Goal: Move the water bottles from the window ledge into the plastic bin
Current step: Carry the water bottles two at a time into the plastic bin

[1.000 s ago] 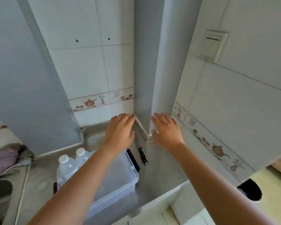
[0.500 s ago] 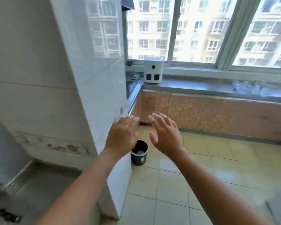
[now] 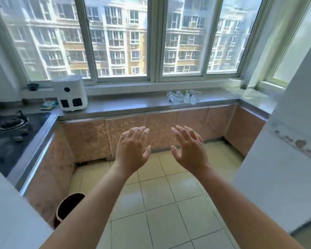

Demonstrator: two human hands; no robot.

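Observation:
Several clear water bottles (image 3: pixel 183 97) lie in a cluster on the grey window ledge (image 3: pixel 133 104), right of centre under the window. My left hand (image 3: pixel 131 151) and my right hand (image 3: pixel 189 149) are held out in front of me, side by side above the floor, fingers spread and empty. Both hands are well short of the ledge and below the bottles. The plastic bin is out of view.
A white appliance (image 3: pixel 70 93) stands on the ledge at the left. A gas stove (image 3: pixel 9 124) sits on the left counter. A dark round bin (image 3: pixel 68 207) stands on the tiled floor (image 3: pixel 160 194). A white tiled wall corner (image 3: pixel 284 168) juts in at right.
The view has swung from the corner with the plastic bin round to the window and ledge. The bottles on the ledge have come into view. Both hands stay empty and spread.

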